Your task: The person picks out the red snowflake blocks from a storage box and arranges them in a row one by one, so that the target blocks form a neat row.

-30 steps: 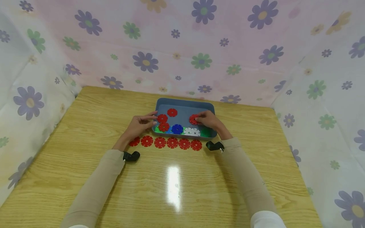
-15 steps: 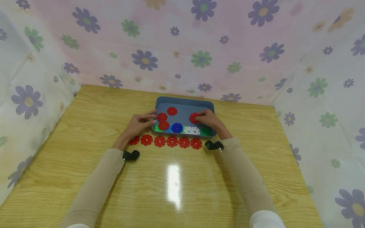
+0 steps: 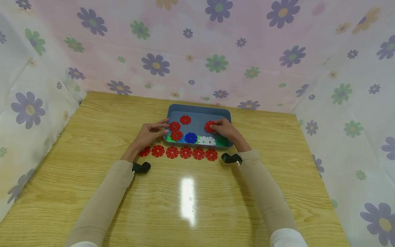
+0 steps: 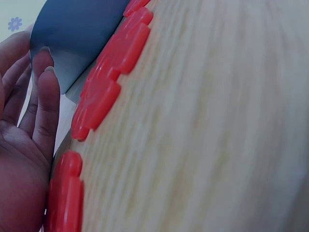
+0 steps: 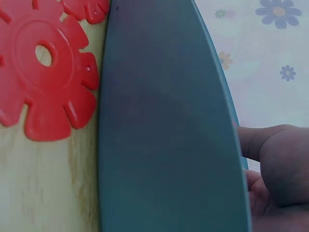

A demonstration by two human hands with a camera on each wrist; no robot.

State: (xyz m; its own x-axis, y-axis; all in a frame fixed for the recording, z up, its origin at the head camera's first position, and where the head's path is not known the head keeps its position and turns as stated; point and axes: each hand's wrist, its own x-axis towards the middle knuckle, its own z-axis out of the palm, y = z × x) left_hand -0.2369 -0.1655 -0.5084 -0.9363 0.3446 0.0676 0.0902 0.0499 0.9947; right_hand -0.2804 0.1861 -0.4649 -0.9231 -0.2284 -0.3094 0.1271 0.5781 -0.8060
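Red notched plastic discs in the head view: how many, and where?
10 discs: six in a row on the yellowish wooden table, three in the left half of the blue-grey rectangular tray, one pinched by the right hand. Others may be hidden.

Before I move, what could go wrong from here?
The left hand is at the left end of the tray; a push there might nudge it into the row of red pieces close along its near side. The red piece at the right hand could catch the near wall if lifted too low.
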